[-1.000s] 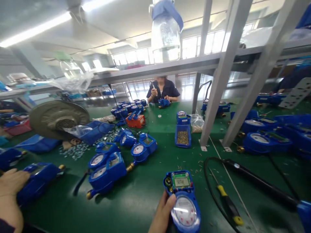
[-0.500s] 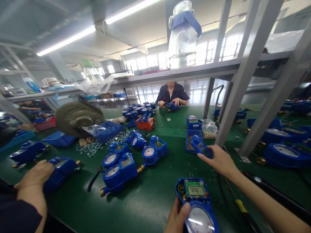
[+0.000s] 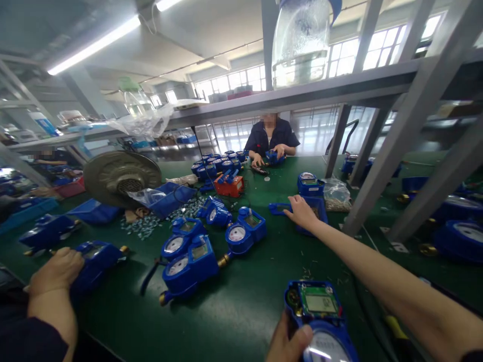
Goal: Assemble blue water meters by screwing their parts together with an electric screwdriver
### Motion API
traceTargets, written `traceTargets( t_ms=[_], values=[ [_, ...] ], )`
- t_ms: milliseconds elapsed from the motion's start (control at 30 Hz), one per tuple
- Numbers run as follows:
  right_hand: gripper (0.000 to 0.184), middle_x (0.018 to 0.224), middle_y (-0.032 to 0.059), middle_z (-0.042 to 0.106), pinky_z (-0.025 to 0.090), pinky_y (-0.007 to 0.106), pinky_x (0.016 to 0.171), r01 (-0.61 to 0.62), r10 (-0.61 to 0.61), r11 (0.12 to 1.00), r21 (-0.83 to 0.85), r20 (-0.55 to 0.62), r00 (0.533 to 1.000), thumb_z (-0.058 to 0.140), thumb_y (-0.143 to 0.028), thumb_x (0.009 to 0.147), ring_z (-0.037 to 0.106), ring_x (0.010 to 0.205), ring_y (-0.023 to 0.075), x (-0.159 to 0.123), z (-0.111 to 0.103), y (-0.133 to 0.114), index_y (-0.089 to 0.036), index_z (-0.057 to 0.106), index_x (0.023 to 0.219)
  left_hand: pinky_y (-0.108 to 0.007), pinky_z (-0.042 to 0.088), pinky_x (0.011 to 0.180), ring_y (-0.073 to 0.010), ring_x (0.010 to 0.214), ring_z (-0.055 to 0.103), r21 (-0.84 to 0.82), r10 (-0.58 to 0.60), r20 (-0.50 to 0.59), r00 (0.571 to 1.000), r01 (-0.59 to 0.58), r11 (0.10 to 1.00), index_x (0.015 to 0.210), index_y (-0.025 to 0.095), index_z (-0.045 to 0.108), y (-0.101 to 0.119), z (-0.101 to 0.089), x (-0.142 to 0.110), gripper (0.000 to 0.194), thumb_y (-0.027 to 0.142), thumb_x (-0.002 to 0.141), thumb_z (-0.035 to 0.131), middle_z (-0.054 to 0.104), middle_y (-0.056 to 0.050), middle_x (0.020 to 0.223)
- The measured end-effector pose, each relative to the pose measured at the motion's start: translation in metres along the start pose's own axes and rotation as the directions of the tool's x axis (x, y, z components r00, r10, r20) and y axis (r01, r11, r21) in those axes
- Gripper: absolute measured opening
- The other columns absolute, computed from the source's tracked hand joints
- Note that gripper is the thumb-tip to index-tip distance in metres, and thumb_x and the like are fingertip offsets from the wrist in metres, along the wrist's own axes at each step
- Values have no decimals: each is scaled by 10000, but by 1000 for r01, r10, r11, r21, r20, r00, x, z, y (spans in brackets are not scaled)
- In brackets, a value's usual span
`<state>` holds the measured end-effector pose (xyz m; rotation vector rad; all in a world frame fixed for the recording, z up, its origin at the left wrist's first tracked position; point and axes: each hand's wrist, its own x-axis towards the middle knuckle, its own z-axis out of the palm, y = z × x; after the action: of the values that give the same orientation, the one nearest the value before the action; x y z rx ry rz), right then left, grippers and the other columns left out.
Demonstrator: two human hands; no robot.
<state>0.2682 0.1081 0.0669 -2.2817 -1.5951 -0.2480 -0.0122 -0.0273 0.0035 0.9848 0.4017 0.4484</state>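
Note:
At the bottom, my left hand [image 3: 290, 341] grips a blue water meter [image 3: 329, 347] from its left side. The meter's upper housing lies open, showing a green circuit board with a lit display [image 3: 319, 302]. Farther out, my right hand [image 3: 303, 213] is closed at the right end of a blue meter cover [image 3: 279, 208], its thumb and fingers around that end. The cover is low over the table or resting on it; I cannot tell which. Just under and beside this hand stands a blue tray [image 3: 325, 211] of small screws, partly hidden.
Several assembled blue meters [image 3: 190, 266] stand left of centre. A co-worker's hand [image 3: 56, 274] holds another meter at far left; another person [image 3: 271, 136] works opposite. Shelf posts [image 3: 400, 130] rise at right. A screwdriver [image 3: 396, 329] lies under my right forearm.
My right hand has moved left with the blue cover, from right of the screw tray to its left edge. The open meter's display reads differently. The view has shifted slightly.

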Motion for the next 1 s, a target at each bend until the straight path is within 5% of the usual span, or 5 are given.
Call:
traceTargets(
  t_ms=[200, 367, 700, 867, 1000],
  values=[
    [298, 1133, 97, 640, 490, 342, 842, -206, 207, 978, -42, 8, 978, 446, -282, 966, 622, 988, 235, -96, -63, 82, -149, 598, 1186, -466, 366, 1128, -374, 1290, 524, -8, -63, -87, 994, 62, 998, 1307, 153, 576, 3, 3, -1, 731, 549, 727, 779, 641, -156, 1300],
    [213, 867, 60, 688, 468, 327, 681, -424, 463, 883, -201, 231, 856, 558, -241, 883, 656, 821, 244, -193, -99, 148, -168, 678, 1044, -472, 377, 1121, -361, 1265, 546, 64, -126, -188, 974, 140, 988, 1317, 162, 561, 8, 7, 0, 704, 539, 754, 753, 651, -147, 1287],
    [522, 1057, 232, 576, 504, 424, 738, -438, 609, 758, -483, 283, 741, 402, -52, 870, 619, 988, 372, -257, -74, 156, -76, 445, 1389, -433, 462, 1026, -329, 1131, 637, 67, -151, -125, 981, 161, 985, 1270, 141, 565, 17, 17, 8, 672, 493, 737, 770, 699, -140, 1190],
    [561, 979, 204, 600, 517, 435, 755, -379, 565, 782, -496, 303, 768, 415, -136, 912, 634, 938, 359, -264, -84, 154, -100, 331, 1466, -436, 463, 1007, -333, 1117, 641, 60, -148, -132, 980, 157, 986, 1246, 118, 540, 15, 20, 8, 706, 516, 712, 774, 689, -161, 1200],
    [594, 1095, 188, 611, 533, 434, 728, -346, 406, 861, -372, 96, 909, 399, -346, 958, 639, 929, 348, -281, -115, 151, -187, 242, 1509, -440, 463, 998, -369, 1185, 597, 28, -154, -127, 980, 158, 987, 1243, 97, 520, 15, 21, 9, 792, 531, 647, 810, 665, -191, 1238]
  ],
)
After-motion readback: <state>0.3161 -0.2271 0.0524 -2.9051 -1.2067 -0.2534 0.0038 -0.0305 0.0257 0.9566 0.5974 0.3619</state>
